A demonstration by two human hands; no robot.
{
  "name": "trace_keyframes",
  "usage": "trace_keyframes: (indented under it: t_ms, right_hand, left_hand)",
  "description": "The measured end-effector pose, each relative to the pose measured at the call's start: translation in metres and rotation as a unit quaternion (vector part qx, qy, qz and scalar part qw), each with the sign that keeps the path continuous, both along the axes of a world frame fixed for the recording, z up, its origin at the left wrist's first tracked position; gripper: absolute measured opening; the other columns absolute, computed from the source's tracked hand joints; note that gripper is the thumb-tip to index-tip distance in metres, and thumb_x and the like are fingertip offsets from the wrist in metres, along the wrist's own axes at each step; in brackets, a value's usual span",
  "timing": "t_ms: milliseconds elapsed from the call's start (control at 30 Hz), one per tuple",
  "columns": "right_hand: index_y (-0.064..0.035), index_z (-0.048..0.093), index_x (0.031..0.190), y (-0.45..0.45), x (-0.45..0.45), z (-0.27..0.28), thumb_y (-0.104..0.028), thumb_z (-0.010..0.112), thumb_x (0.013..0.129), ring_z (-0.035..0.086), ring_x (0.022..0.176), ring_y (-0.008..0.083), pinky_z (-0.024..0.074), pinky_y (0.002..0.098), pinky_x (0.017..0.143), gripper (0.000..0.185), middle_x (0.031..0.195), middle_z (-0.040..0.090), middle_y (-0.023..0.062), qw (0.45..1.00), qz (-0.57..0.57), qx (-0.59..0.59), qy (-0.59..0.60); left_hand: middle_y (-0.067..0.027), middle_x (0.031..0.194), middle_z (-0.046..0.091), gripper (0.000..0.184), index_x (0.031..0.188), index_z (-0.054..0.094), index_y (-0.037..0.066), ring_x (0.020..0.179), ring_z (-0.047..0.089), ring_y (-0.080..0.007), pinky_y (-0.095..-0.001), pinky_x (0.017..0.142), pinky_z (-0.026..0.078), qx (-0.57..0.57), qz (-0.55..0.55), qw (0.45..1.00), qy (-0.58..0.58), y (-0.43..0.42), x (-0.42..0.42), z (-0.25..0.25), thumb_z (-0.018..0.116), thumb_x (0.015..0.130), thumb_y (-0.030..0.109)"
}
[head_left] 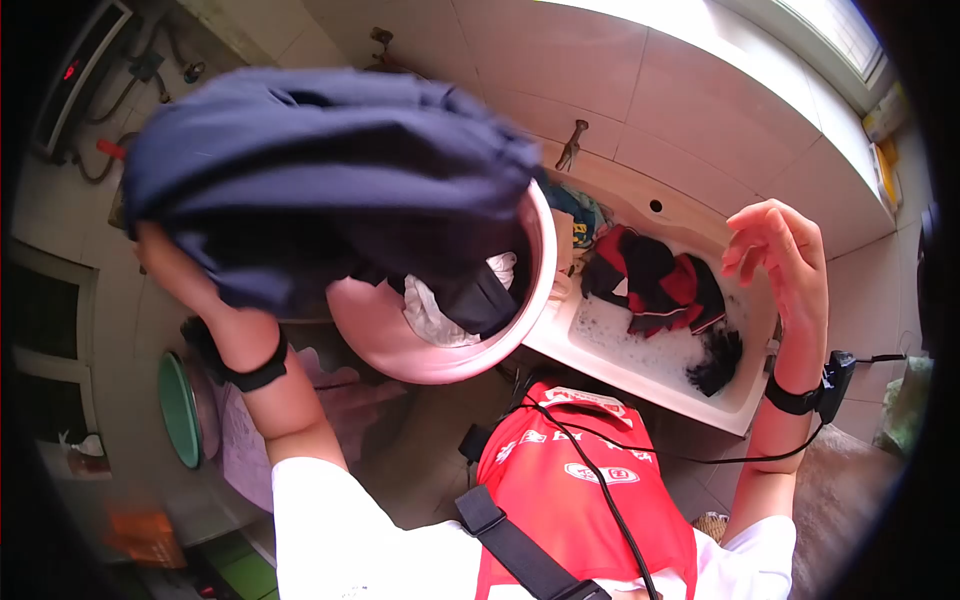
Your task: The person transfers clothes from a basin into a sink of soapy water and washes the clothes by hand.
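my cam's worn on my head, looking forward and down, so my red apron (590,490) sits super close at the bottom and my arms (290,405) reach up either side of the shot. lens is wide enough to bend the bathtub (690,215) and tiled wall (560,75) into curves, with black rounding off the corners. tub's farther out, right of center, seen from above, and a bit of window (835,35) pokes in top right.
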State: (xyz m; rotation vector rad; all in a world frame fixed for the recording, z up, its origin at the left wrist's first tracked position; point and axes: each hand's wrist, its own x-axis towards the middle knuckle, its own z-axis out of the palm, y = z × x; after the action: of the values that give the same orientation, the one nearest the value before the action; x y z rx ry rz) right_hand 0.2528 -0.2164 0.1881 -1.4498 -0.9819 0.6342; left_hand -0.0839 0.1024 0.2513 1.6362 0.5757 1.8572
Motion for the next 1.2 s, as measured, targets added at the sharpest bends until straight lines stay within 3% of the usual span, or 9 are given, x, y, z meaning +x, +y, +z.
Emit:
trace_keyframes:
  t_ms: [100, 167, 233, 533, 633, 833, 1000, 1033, 1200]
  right_hand:
    - [0.0004, 0.062, 0.091, -0.004, 0.008, -0.009, -0.028, 0.045, 0.098, 0.061, 0.058, 0.0119, 0.0436, 0.0196, 0.047, 0.034, 0.067, 0.063, 0.0058, 0.999, -0.017, -0.007, 0.027]
    - [0.0004, 0.062, 0.090, -0.007, 0.011, -0.014, -0.027, 0.045, 0.098, 0.060, 0.057, 0.0115, 0.0431, 0.0194, 0.047, 0.033, 0.066, 0.062, 0.0055, 0.999, -0.029, -0.012, 0.036]
    - [0.0003, 0.062, 0.090, -0.009, 0.013, -0.020, -0.024, 0.045, 0.097, 0.060, 0.056, 0.0110, 0.0429, 0.0193, 0.046, 0.030, 0.066, 0.062, 0.0056, 0.997, -0.031, -0.045, 0.047]
    - [0.0015, 0.062, 0.092, -0.016, 0.008, -0.029, -0.017, 0.048, 0.095, 0.061, 0.058, 0.0109, 0.0437, 0.0194, 0.047, 0.023, 0.068, 0.062, 0.0061, 0.994, -0.015, -0.080, 0.078]
    - [0.0014, 0.062, 0.091, -0.027, 0.012, -0.031, -0.017, 0.048, 0.095, 0.061, 0.059, 0.0109, 0.0438, 0.0193, 0.048, 0.024, 0.068, 0.063, 0.0058, 0.992, -0.017, -0.096, 0.075]
    - [0.0011, 0.063, 0.090, -0.045, 0.025, -0.043, -0.017, 0.048, 0.095, 0.062, 0.060, 0.0102, 0.0434, 0.0188, 0.048, 0.024, 0.068, 0.064, 0.0054, 0.989, -0.028, -0.114, 0.090]
    - [0.0002, 0.062, 0.092, -0.024, 0.015, -0.055, -0.020, 0.050, 0.095, 0.061, 0.059, 0.0087, 0.0432, 0.0188, 0.048, 0.024, 0.067, 0.064, 0.0052, 0.985, 0.016, -0.108, 0.131]
    - [-0.0006, 0.061, 0.097, -0.016, 0.012, -0.054, -0.019, 0.050, 0.095, 0.060, 0.060, 0.0078, 0.0428, 0.0187, 0.048, 0.021, 0.068, 0.063, 0.0043, 0.985, 0.037, -0.106, 0.129]
    - [-0.0116, 0.017, 0.145, 0.029, -0.022, -0.055, -0.016, 0.075, 0.076, 0.050, 0.111, 0.0191, 0.0432, 0.0347, 0.093, 0.091, 0.130, 0.042, 0.0158, 0.991, 0.110, 0.005, 0.070]
  left_hand:
    - [-0.0122, 0.090, 0.066, 0.031, 0.099, 0.065, 0.002, 0.081, 0.064, -0.0227, -0.0333, 0.080, 0.051, 0.069, -0.042, 0.934, 0.348, -0.023, 0.025, -0.019, 0.068, 0.074, 0.019]
    - [-0.0181, 0.105, 0.061, 0.037, 0.100, 0.065, 0.001, 0.096, 0.060, -0.0299, -0.0364, 0.090, 0.045, 0.013, -0.048, 0.588, 0.807, -0.043, 0.051, -0.024, 0.069, 0.072, 0.024]
    - [-0.0203, 0.100, 0.060, 0.043, 0.097, 0.067, 0.002, 0.096, 0.058, -0.0333, -0.0385, 0.087, 0.046, 0.075, -0.194, 0.479, 0.853, -0.027, 0.054, -0.078, 0.074, 0.067, 0.032]
    - [-0.0238, 0.144, 0.022, 0.097, 0.144, 0.022, 0.020, 0.132, 0.025, -0.0430, -0.0603, 0.097, 0.036, -0.054, -0.013, 0.635, 0.770, 0.041, 0.139, -0.313, 0.080, 0.066, 0.023]
    - [-0.0206, 0.138, 0.032, 0.063, 0.121, 0.048, 0.014, 0.129, 0.030, -0.0388, -0.0654, 0.096, 0.032, 0.085, 0.045, 0.684, 0.723, 0.069, 0.134, -0.386, 0.076, 0.064, 0.011]
    - [-0.0163, 0.108, 0.059, 0.032, 0.112, 0.048, -0.002, 0.094, 0.060, -0.0258, -0.0365, 0.082, 0.048, -0.050, -0.100, 0.932, 0.346, 0.107, 0.153, -0.284, 0.058, 0.085, 0.010]
    - [-0.0182, 0.122, 0.054, 0.037, 0.127, 0.045, 0.003, 0.109, 0.057, -0.0276, -0.0427, 0.096, 0.047, -0.302, -0.606, 0.735, -0.033, 0.003, 0.126, -0.068, 0.040, 0.099, 0.026]
    - [-0.0158, 0.123, 0.054, 0.035, 0.128, 0.044, 0.004, 0.109, 0.057, -0.0260, -0.0413, 0.099, 0.044, -0.148, -0.345, 0.914, 0.151, 0.025, 0.104, -0.089, 0.036, 0.100, 0.022]
    - [-0.0151, 0.122, 0.054, 0.033, 0.128, 0.043, 0.004, 0.108, 0.057, -0.0248, -0.0395, 0.098, 0.045, -0.291, -0.449, 0.844, 0.031, -0.049, 0.099, -0.095, 0.037, 0.099, 0.020]
